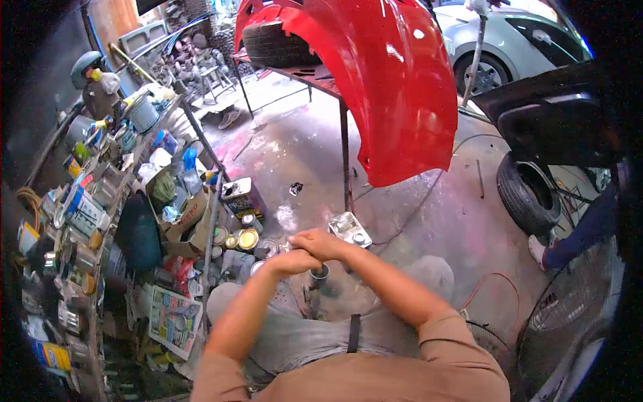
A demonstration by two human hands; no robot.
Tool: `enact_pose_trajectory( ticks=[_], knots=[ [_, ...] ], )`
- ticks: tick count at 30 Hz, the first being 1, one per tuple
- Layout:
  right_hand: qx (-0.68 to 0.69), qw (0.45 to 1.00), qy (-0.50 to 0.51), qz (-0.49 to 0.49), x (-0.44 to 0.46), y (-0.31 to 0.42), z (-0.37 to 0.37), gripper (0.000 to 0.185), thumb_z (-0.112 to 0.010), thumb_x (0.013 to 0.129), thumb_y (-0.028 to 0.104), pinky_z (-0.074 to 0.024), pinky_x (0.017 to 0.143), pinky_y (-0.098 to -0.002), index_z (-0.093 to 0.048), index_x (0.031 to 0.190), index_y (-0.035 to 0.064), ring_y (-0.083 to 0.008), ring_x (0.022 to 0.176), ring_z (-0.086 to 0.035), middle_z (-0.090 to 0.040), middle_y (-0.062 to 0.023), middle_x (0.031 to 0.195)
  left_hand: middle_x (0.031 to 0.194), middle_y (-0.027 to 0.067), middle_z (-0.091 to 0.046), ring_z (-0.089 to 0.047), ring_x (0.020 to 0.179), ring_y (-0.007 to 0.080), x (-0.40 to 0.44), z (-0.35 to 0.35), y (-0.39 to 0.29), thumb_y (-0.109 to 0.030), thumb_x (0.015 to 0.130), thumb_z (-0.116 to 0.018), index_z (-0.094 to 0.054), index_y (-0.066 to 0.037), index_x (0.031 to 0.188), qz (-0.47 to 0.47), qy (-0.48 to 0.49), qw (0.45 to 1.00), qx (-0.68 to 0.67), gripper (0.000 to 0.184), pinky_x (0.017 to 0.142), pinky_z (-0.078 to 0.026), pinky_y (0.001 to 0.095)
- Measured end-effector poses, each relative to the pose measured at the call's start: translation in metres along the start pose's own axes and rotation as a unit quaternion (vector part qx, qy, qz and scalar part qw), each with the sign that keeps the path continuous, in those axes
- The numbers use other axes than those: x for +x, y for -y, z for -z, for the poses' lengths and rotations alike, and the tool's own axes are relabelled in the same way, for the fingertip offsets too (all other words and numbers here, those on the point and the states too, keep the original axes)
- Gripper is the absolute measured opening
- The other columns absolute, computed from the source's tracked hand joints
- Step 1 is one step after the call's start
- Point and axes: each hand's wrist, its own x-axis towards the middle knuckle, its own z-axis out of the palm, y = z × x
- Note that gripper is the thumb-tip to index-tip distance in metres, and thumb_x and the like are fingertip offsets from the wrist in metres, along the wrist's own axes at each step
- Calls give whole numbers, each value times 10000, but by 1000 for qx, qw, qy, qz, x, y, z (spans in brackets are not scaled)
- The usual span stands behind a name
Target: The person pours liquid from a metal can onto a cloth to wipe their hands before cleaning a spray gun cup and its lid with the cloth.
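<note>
My left hand [295, 262] and my right hand [317, 244] meet in front of my lap, the right one overlapping the far side of the left. The fingers of both are curled in. What lies between them is hidden by the hands. Just under them is a small grey cup [320, 273] with a dark part standing in its opening; I cannot tell whether a hand touches it. Beyond the hands, a white tray-like container [349, 229] rests on the floor. Open paint tins [248, 239] stand to the left.
A glossy red car bumper [408, 94] hangs over a metal stand ahead. Crowded shelves [94, 221] of cans line the left. A large rectangular tin [242, 198] stands by them. At right are a loose tyre [529, 194], a black panel [549, 114], a person's leg [581, 228] and a fan [569, 301].
</note>
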Motion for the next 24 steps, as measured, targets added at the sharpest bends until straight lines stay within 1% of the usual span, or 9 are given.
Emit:
enact_pose_trajectory(
  ticks=[3,6,12,13,16,20,21,22,24],
  knots=[
    [-50,997,25,46,-8,41,19,441,-454,988,411,-493,784,-453,-663,984,22,-421,941,-626,-659,-243,991,961,48,-623,-558,936,158,-44,27,-25,-154,765,-663,-673,-5,962,-93,67,992,-56,247,842,-452,307],
    [-163,962,-70,208,-5,29,14,399,-459,994,389,-489,761,-470,-621,932,30,-427,872,-617,-641,-222,902,1015,67,-626,-563,985,167,-38,36,-10,-155,764,-662,-670,-11,1018,-124,77,978,-147,292,905,-444,315],
    [-171,963,-125,168,-8,18,22,321,-512,979,345,-498,731,-498,-585,925,38,-423,847,-619,-627,-196,918,1341,186,-556,-519,1282,312,-22,53,4,-116,761,-616,-546,35,1287,-256,219,879,-338,551,1148,-335,438],
    [-176,961,-127,169,-7,17,26,316,-512,979,341,-500,734,-498,-585,929,38,-420,852,-620,-627,-195,926,1369,194,-552,-499,1313,353,-26,62,1,-118,744,-652,-499,52,1341,-252,231,870,-355,640,1161,-304,530],
    [-183,963,-111,164,-9,12,39,308,-515,979,331,-502,757,-491,-591,955,33,-411,874,-621,-627,-196,936,1398,201,-527,-475,1335,361,-43,75,-2,-115,759,-640,-449,46,1402,-268,192,853,-404,689,1137,-331,538],
    [-128,980,-92,117,-6,-5,26,315,-518,976,318,-500,813,-473,-615,1034,24,-393,935,-620,-635,-207,976,1429,190,-492,-444,1362,350,-45,75,-10,-75,796,-608,-432,8,1431,-179,174,919,-305,664,1078,-405,533],
    [-100,982,-102,124,-8,3,17,328,-506,982,303,-497,840,-457,-621,1101,19,-385,974,-620,-643,-210,1020,1385,167,-539,-479,1330,326,-34,63,-12,-60,815,-619,-491,1,1381,-193,217,918,-272,584,1059,-435,481],
    [-79,984,-91,128,-8,11,16,331,-502,985,300,-498,843,-454,-621,1113,19,-384,981,-620,-643,-209,1034,1372,171,-553,-445,1364,305,-27,51,-14,-49,805,-628,-507,39,1346,-190,150,968,-64,562,1050,-451,418],
    [-36,988,-65,133,-11,24,14,337,-493,991,296,-500,849,-447,-621,1137,20,-381,996,-621,-644,-208,1060,1318,216,-586,-496,1319,316,-19,49,-8,-81,793,-690,-552,50,1282,-173,170,970,-28,525,1038,-471,376]
  ],
)
